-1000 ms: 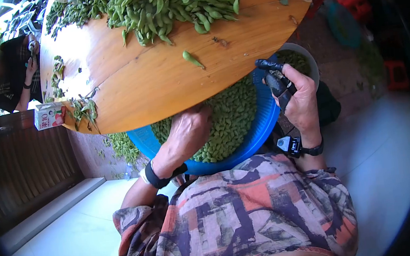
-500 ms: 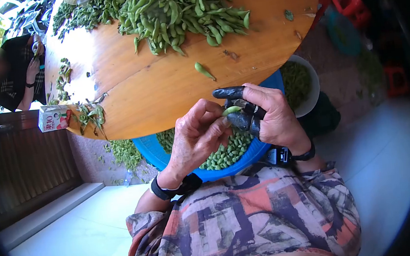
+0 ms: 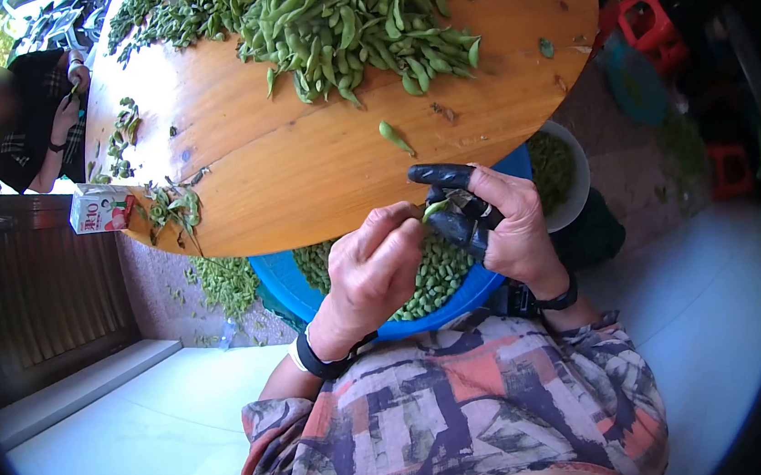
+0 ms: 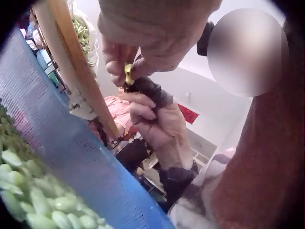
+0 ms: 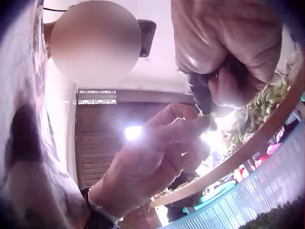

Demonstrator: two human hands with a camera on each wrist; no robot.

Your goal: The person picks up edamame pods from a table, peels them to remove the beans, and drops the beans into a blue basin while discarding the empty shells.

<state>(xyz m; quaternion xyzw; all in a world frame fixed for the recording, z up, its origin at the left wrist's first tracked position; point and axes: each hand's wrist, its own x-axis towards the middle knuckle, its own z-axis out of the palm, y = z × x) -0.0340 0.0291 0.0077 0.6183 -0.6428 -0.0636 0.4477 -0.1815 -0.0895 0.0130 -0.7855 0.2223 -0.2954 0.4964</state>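
Note:
In the head view my left hand [image 3: 370,270] pinches one end of a green soybean pod [image 3: 435,207], fingers curled. My right hand [image 3: 517,224] holds the pod's other side by the black-covered thumb [image 3: 461,232]; its index finger, also in a black cover, stretches out above. The left wrist view shows the pod [image 4: 128,74] upright between the two hands' fingertips. Both hands are over a blue plastic basket [image 3: 279,279] of shelled green soybeans [image 3: 444,277], partly hidden under the hands and the table edge.
A round wooden table [image 3: 302,181] carries a large heap of pods [image 3: 350,20], one loose pod [image 3: 396,138], scraps and a drink carton [image 3: 103,207]. A white bucket [image 3: 581,177] with green matter stands right of the basket. Husks [image 3: 225,284] litter the floor; another person [image 3: 31,125] sits at left.
My left hand has come up out of the basket to the right hand, which moved left to meet it. A pod is now held between them; the left fingers have curled tighter.

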